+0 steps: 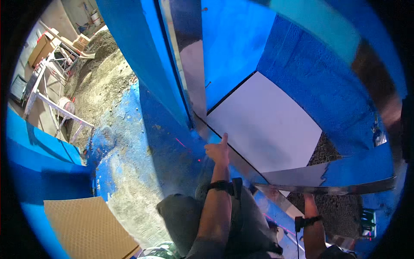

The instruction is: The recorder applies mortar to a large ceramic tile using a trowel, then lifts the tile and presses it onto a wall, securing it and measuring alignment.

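Observation:
A large white flat panel (267, 123) lies tilted in the picture between blue surfaces, a dark line along its near left edge. My left hand (219, 151) is beside that edge, its thumb stretched out toward the panel and its other fingers bent to the left. I see nothing held in it. My right hand (308, 197) reaches up to the underside of a long blue-and-grey piece (336, 175) with a dark lower rim. That rim hides its fingers, so its grip does not show. Both wrists wear black straps.
At left, a pale trestle frame (64, 110) stands by a heap of sand (101, 73) and cardboard boxes (43, 49). A brown patterned sheet (88, 224) is at lower left. A tall blue post (142, 52) rises near the panel. Dark gritty ground (340, 213) shows at lower right.

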{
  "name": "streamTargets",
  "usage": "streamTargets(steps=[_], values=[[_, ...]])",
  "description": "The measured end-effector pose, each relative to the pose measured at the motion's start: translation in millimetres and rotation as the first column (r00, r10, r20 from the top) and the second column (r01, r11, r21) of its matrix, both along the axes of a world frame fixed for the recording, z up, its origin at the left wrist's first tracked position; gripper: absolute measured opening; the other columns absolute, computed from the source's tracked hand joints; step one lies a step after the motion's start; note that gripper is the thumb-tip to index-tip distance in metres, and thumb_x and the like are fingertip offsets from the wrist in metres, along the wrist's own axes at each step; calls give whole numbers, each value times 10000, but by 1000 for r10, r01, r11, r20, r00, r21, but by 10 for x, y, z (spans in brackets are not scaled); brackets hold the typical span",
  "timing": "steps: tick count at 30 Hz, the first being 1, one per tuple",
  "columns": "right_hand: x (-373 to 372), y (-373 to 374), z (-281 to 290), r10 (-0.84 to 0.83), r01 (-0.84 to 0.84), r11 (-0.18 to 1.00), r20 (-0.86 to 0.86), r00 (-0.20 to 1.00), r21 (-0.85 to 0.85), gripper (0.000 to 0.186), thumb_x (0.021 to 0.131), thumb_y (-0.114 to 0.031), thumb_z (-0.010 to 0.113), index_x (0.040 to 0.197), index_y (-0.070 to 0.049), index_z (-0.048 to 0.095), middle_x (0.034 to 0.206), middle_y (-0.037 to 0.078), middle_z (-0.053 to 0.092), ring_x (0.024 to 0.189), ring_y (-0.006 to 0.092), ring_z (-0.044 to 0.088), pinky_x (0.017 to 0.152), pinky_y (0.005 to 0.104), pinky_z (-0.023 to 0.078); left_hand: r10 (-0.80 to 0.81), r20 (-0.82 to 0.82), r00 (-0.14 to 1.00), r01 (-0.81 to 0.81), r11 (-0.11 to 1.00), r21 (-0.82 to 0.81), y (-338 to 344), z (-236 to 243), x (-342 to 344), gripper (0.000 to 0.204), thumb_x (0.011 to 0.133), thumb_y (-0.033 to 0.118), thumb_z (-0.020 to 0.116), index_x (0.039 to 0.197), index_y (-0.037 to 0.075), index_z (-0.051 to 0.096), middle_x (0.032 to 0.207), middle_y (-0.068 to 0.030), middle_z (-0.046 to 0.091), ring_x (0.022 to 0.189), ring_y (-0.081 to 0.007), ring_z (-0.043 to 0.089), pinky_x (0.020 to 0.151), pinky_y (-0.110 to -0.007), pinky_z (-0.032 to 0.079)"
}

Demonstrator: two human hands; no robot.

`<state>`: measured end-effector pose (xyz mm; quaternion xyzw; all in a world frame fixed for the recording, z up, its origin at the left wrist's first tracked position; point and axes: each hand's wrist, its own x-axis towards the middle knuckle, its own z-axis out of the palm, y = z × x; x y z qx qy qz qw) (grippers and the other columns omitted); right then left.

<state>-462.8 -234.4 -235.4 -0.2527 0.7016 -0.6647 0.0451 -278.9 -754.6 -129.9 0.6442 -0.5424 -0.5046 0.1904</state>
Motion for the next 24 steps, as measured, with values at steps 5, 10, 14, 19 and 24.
streamTargets(steps=[5, 10, 14, 19, 24], values=[[-55, -1867, 299, 402, 501, 458, -673, 621, 735, 574, 978, -432, 578, 1394, -40, 522, 1448, 200, 485, 1370, 366, 422, 1055, 508, 439, 295, 18, 955, -295, 955, 38, -559, -556, 604, 1222, 624, 652, 861, 1321, -160, 269, 1299, -324, 455, 1208, -463, 527, 984, -516, 507], [-627, -1911, 335, -31, 503, 439, -547, 837, 745, 631, 963, -469, 570, 1435, -56, 496, 1492, 195, 449, 1397, 395, 373, 1082, 571, 370, 230, 152, 961, -236, 971, 23, -443, -422, 193, 1185, 626, 602, 880, 1347, -117, 274, 1294, -318, 482, 1188, -456, 561, 963, -523, 518], [-620, -2054, 302, 64, 496, 433, -574, 816, 753, 629, 953, -467, 574, 1439, -74, 498, 1494, 200, 442, 1397, 400, 367, 1096, 574, 336, 212, -39, 976, -210, 977, 46, -501, -542, 334, 1177, 618, 554, 899, 1355, -116, 273, 1275, -317, 524, 1177, -439, 578, 952, -510, 523], [-526, -2185, 393, 180, 494, 418, -603, 777, 762, 629, 940, -465, 579, 1444, -96, 501, 1496, 206, 435, 1396, 406, 358, 1112, 579, 294, 225, -163, 961, -216, 974, 70, -532, -656, 402, 1164, 585, 501, 933, 1364, -107, 319, 1261, -304, 571, 1175, -431, 587, 994, -495, 495], [-620, -2180, 294, 265, 473, 440, -613, 744, 764, 632, 932, -456, 581, 1453, -107, 497, 1501, 210, 428, 1398, 406, 349, 1131, 576, 247, 280, -150, 948, -264, 957, 117, -472, -692, 384, 1205, 572, 495, 939, 1399, -122, 318, 1301, -305, 556, 1190, -424, 580, 1021, -474, 481]])
